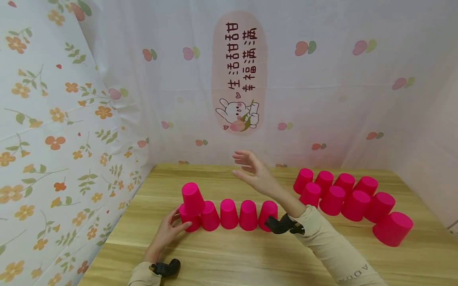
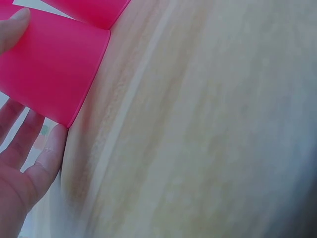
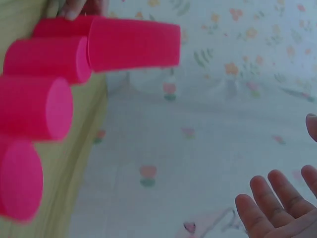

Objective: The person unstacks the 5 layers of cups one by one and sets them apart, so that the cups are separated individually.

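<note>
Several bright pink cups stand upside down in a row on the table. My left hand (image 1: 167, 231) holds the leftmost cup (image 1: 191, 225) at its base, thumb on the near side and fingers round the far side. An upper cup (image 1: 192, 198) sits upside down above the left end, over the leftmost cup and overlapping its neighbour (image 1: 210, 217) in the head view. In the left wrist view, the thumb (image 2: 14, 29) lies against the held cup's wall. Raised over the row's right part, my right hand (image 1: 255, 172) has loosely bent fingers and holds nothing.
More upside-down pink cups (image 1: 332, 200) are grouped on the right of the wooden table (image 1: 222, 254), one of them (image 1: 392, 229) nearest the front. A printed cloth (image 1: 171, 111) hangs behind the table, and a flowered one (image 1: 53, 167) hangs at the left.
</note>
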{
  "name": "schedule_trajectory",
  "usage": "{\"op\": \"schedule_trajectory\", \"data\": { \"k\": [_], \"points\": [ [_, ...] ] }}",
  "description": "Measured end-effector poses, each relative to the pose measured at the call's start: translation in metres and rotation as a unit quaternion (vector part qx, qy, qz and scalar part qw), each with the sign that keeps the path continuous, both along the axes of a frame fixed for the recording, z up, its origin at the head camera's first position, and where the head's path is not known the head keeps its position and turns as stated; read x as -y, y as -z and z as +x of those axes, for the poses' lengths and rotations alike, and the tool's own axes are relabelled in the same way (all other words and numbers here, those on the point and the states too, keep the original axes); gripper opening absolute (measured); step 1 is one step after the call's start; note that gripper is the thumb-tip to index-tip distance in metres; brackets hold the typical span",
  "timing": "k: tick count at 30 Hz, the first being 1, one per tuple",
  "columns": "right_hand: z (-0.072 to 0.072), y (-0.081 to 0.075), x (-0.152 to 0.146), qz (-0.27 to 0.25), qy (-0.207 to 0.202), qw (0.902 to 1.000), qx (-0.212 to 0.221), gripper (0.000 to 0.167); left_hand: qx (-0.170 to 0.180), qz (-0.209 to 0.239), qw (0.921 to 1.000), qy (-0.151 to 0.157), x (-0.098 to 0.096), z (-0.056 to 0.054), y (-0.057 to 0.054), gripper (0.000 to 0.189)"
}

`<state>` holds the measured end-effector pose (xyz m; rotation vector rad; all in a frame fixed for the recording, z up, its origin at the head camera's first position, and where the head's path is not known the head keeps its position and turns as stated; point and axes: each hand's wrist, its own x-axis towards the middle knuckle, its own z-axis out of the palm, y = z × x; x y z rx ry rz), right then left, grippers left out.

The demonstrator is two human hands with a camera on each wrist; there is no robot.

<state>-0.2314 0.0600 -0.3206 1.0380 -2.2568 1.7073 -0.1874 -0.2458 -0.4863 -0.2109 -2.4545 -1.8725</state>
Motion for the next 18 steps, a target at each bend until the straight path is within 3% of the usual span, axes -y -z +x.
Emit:
{"op": "schedule_trajectory", "data": {
  "k": [4, 8, 14, 18],
  "points": [
    [-0.002, 0.009, 0.032, 0.008, -0.035, 0.9993, 0.009, 0.052, -0.001, 0.004, 1.0, 0.001, 0.001, 0.0, 0.001, 0.064],
    [-0.003, 0.02, 0.058, 0.048, -0.056, 0.997, 0.025, 0.053, -0.004, 0.006, 1.0, 0.002, -0.001, 0.0, 0.0, 0.063],
    [-0.002, 0.043, 0.088, 0.105, -0.059, 0.9916, 0.049, 0.057, -0.018, 0.001, 0.9998, 0.003, 0.0, 0.0, 0.001, 0.062],
    [0.001, 0.057, 0.103, 0.113, -0.054, 0.9908, 0.05, 0.061, -0.015, 0.001, 0.9999, 0.002, 0.0, 0.0, 0.0, 0.061]
  ]
}}
